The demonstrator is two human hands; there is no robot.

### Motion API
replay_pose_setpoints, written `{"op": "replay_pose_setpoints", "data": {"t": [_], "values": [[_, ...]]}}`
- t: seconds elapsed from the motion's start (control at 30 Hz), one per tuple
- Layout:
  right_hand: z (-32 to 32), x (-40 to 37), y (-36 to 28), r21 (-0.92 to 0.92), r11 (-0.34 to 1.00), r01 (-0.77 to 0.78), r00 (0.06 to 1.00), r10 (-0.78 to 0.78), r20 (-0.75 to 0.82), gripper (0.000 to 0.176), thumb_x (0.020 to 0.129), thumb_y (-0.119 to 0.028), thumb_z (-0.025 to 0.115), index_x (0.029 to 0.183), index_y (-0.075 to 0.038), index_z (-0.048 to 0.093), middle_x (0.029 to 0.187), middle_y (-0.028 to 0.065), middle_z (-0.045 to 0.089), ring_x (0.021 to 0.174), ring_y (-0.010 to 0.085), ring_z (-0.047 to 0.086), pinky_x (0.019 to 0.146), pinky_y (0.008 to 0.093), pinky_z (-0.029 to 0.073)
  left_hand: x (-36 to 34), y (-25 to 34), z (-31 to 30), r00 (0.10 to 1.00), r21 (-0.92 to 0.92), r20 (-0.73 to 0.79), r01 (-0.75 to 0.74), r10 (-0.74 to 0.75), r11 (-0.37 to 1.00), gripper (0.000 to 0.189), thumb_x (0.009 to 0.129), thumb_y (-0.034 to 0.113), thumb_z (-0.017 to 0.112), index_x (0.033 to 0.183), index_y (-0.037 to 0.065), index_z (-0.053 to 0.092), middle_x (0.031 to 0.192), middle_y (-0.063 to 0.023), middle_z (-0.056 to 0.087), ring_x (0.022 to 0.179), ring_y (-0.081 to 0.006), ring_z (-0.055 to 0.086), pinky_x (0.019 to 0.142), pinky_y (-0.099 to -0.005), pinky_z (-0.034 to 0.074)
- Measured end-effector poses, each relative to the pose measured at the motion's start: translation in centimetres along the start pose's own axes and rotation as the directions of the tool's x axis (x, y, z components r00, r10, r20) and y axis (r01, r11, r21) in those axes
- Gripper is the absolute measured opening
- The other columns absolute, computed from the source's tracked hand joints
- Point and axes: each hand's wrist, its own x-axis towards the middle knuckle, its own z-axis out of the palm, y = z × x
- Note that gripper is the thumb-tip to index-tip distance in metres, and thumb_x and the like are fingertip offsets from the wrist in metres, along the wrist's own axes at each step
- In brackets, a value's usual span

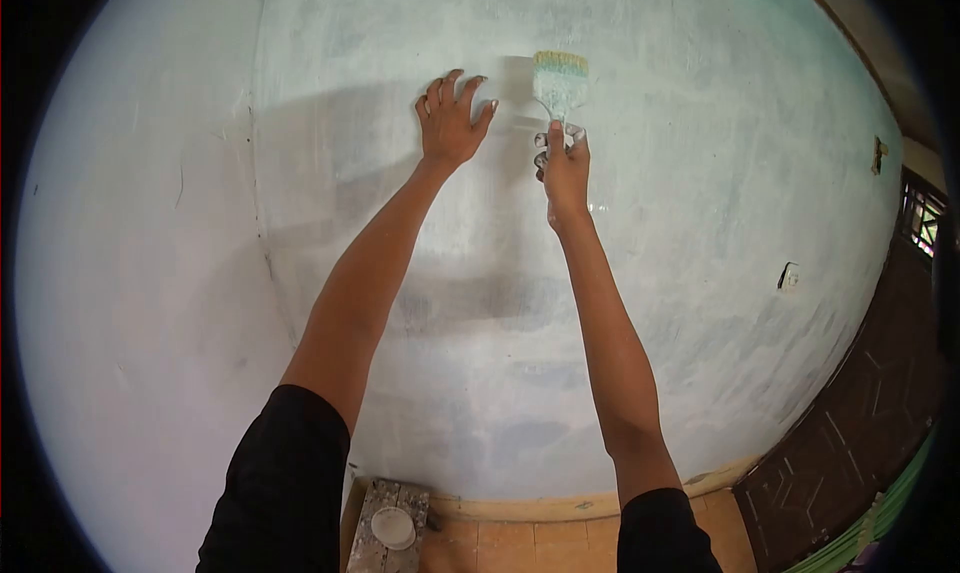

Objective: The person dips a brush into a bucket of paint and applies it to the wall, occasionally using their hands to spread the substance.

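Observation:
Both my arms reach up toward a wall [480, 373] coated in patchy white over pale green. My right hand [568, 173] grips the handle of a flat paintbrush [562, 81], its yellowish bristles pointing up; white paint marks the fingertips. To the left of the brush, my left hand [452, 121] is raised before the wall with its fingers spread and bent, holding nothing. Whether its fingertips touch the wall I cannot tell.
A paint-spattered stool [375, 498] below bears a round white lid or dish [393, 528]. A wall corner runs down on the left. At right are a switch or socket [790, 277], a dark door [850, 423] and green cloth [880, 523]. The floor is orange tile.

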Motion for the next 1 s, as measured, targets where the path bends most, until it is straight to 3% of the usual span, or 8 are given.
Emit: {"op": "replay_pose_setpoints", "data": {"t": [0.23, 0.33, 0.4, 0.57, 0.73, 0.83, 0.93, 1.0], "values": [[0.3, 3.8, -0.1, -0.086, 0.994, -0.067, 0.998, 0.066, -0.019, 0.026, 0.1, -0.035, 0.05, 0.094, -0.01, 0.046, 0.067, -0.0026, 0.048, 0.051, 0.0038, 0.038, 0.045, 0.0215, 0.031, -0.8, -0.5, 0.9, 0.999, 0.004, -0.034, -0.004, 0.005, 1.0, 0.042, 0.088, 0.039, 0.061, 0.126, 0.022, 0.054, 0.134, -0.0056, 0.044, 0.125, -0.0263, 0.037, 0.1, -0.0495, 0.024], [-0.5, 4.4, 1.0, -0.144, 0.988, -0.06, 0.998, 0.062, 0.007, 0.034, 0.1, -0.038, 0.048, 0.096, -0.005, 0.055, 0.066, -0.003, 0.048, 0.05, 0.0043, 0.037, 0.045, 0.022, 0.031, -1.0, -0.8, 0.8, 0.999, -0.04, -0.029, -0.041, 0.04, 0.998, 0.041, 0.089, 0.043, 0.058, 0.124, 0.021, 0.056, 0.134, -0.0063, 0.042, 0.126, -0.0258, 0.033, 0.102, -0.0488, 0.023], [-0.9, 4.8, 2.1, -0.194, 0.98, -0.044, 0.998, 0.05, 0.025, 0.04, 0.101, -0.039, 0.047, 0.098, -0.002, 0.061, 0.066, -0.003, 0.048, 0.051, 0.0047, 0.037, 0.046, 0.0225, 0.032, -1.1, -0.9, 0.8, 0.998, -0.052, -0.05, -0.042, 0.04, 0.998, 0.042, 0.087, 0.038, 0.061, 0.125, 0.02, 0.054, 0.134, -0.0079, 0.043, 0.126, -0.0279, 0.037, 0.1, -0.0507, 0.025], [-2.0, 5.5, 4.2, -0.221, 0.97, -0.101, 0.991, 0.118, 0.064, 0.04, 0.101, -0.041, 0.045, 0.097, -0.004, 0.059, 0.066, -0.0036, 0.046, 0.052, 0.0049, 0.037, 0.048, 0.0226, 0.032, -0.9, -1.0, 0.9, 0.996, -0.054, -0.075, -0.058, 0.053, 0.997, 0.043, 0.086, 0.034, 0.064, 0.125, 0.019, 0.053, 0.132, -0.0079, 0.044, 0.125, -0.0294, 0.039, 0.099, -0.0513, 0.029], [-4.4, 1.4, 7.5, -0.203, 0.962, -0.182, 0.98, 0.195, 0.049, 0.04, 0.1, -0.044, 0.046, 0.095, -0.006, 0.055, 0.065, -0.0054, 0.042, 0.052, 0.0041, 0.035, 0.048, 0.0219, 0.031, -1.1, -1.4, 1.3, 0.992, -0.07, -0.114, -0.058, 0.049, 0.996, 0.041, 0.085, 0.032, 0.064, 0.123, 0.02, 0.055, 0.132, -0.0068, 0.045, 0.123, -0.0287, 0.04, 0.1, -0.0495, 0.03], [-5.8, -4.5, 7.4, -0.234, 0.913, -0.333, 0.94, 0.341, -0.01, 0.038, 0.099, -0.045, 0.048, 0.091, -0.009, 0.055, 0.065, -0.0058, 0.041, 0.053, 0.0033, 0.035, 0.047, 0.0214, 0.03, -1.2, -1.5, 1.6, 0.989, -0.049, -0.138, -0.056, 0.049, 0.997, 0.038, 0.085, 0.032, 0.063, 0.121, 0.021, 0.056, 0.131, -0.0053, 0.046, 0.122, -0.0275, 0.041, 0.101, -0.0493, 0.029], [-6.3, -6.5, 6.7, -0.248, 0.901, -0.355, 0.932, 0.362, -0.018, 0.037, 0.099, -0.045, 0.049, 0.088, -0.01, 0.055, 0.065, -0.006, 0.042, 0.054, 0.0032, 0.034, 0.047, 0.0212, 0.029, -1.2, -1.5, 1.7, 0.991, -0.041, -0.129, -0.042, 0.036, 0.998, 0.036, 0.085, 0.031, 0.063, 0.119, 0.021, 0.058, 0.132, -0.0038, 0.047, 0.123, -0.0262, 0.041, 0.102, -0.0483, 0.028], [-5.5, -3.9, 5.7, -0.252, 0.936, -0.246, 0.966, 0.257, 0.009, 0.034, 0.099, -0.043, 0.051, 0.086, -0.011, 0.054, 0.065, -0.0058, 0.042, 0.054, 0.0034, 0.035, 0.047, 0.0208, 0.029, -1.1, -1.6, 1.8, 0.99, -0.032, -0.135, -0.042, 0.037, 0.999, 0.035, 0.086, 0.032, 0.062, 0.119, 0.021, 0.059, 0.132, -0.0033, 0.047, 0.123, -0.0254, 0.04, 0.102, -0.0475, 0.028]]}}
